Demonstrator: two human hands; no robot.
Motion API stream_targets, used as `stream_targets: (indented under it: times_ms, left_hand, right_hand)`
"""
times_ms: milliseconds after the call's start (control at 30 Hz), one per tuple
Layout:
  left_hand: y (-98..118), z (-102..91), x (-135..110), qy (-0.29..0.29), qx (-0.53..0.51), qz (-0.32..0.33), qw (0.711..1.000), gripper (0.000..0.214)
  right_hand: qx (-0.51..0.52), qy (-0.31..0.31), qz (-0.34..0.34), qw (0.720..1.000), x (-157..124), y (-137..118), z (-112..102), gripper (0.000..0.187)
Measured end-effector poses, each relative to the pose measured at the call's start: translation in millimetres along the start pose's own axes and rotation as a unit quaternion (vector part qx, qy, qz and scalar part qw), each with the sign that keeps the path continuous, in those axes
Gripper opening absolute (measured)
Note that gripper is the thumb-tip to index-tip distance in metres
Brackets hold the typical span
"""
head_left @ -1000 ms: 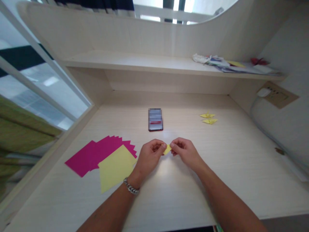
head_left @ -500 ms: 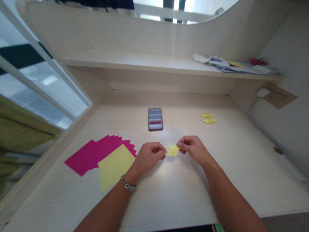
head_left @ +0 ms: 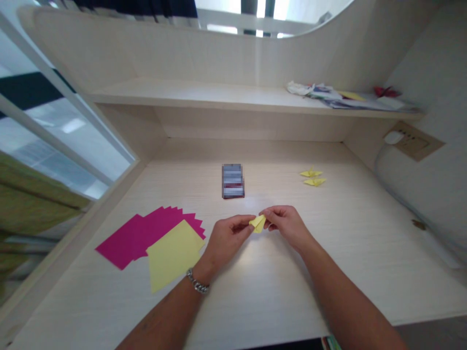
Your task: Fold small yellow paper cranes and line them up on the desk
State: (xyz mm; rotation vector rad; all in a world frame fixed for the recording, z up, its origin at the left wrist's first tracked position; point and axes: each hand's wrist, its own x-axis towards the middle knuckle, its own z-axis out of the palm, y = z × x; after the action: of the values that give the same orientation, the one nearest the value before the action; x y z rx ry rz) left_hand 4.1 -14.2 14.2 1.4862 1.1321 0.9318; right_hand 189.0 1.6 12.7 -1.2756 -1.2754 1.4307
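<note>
Both my hands meet over the middle of the pale wooden desk point(head_left: 255, 282). A small folded yellow paper point(head_left: 258, 223) is pinched between them. My left hand point(head_left: 228, 238), with a metal bracelet on its wrist, grips the paper's left end with fingertips closed. My right hand point(head_left: 286, 224) pinches the right end, fingers curled. The paper is held just above the desk surface.
A fan of magenta paper sheets point(head_left: 146, 233) with a yellow sheet point(head_left: 173, 255) on top lies at the left. A phone point(head_left: 232, 181) lies beyond my hands. Two small yellow folded figures point(head_left: 312, 177) sit at the right. Papers point(head_left: 343, 97) clutter the shelf above.
My hands drew apart half a second ago, opening the yellow paper out, and have now come back together with the paper folded narrower between the fingertips.
</note>
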Motion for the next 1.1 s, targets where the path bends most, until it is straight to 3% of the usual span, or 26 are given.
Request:
stream_targets:
  times_ms: [133, 267, 433, 600, 833, 1000, 1100]
  left_hand:
    - [-2.0, -1.0, 2.3, 0.072, 0.021, 0.008, 0.997, 0.024]
    - [-4.4, -1.8, 4.7, 0.125, -0.001, 0.0, 0.992, 0.022]
    - [-5.5, 0.6, 7.1, 0.137, -0.075, -0.029, 0.987, 0.024]
    - [-6.7, 3.4, 9.6, 0.144, -0.15, -0.062, 0.976, 0.027]
    - [-9.0, 1.6, 10.2, 0.1, -0.242, -0.096, 0.96, 0.026]
    - [-9.7, 2.2, 9.5, 0.083, -0.21, -0.097, 0.969, 0.025]
    - [-9.2, 3.0, 8.7, 0.069, -0.218, -0.104, 0.968, 0.026]
  right_hand:
    - [0.043, 0.05, -0.013, 0.998, 1.2, 5.4, 16.1, 0.041]
    - [0.016, 0.081, -0.044, 0.996, -2.0, 13.3, 34.4, 0.077]
    - [-0.031, 0.103, -0.099, 0.989, -5.6, 17.1, 42.1, 0.058]
    - [-0.02, 0.098, -0.1, 0.99, -2.9, 17.1, 38.6, 0.032]
    - [0.154, 0.024, 0.046, 0.987, -0.2, 7.5, 33.3, 0.028]
    - [0.1, 0.077, -0.005, 0.992, 0.1, 4.1, 29.4, 0.028]
    - [0.099, 0.065, -0.001, 0.993, 0.0, 4.5, 27.6, 0.027]
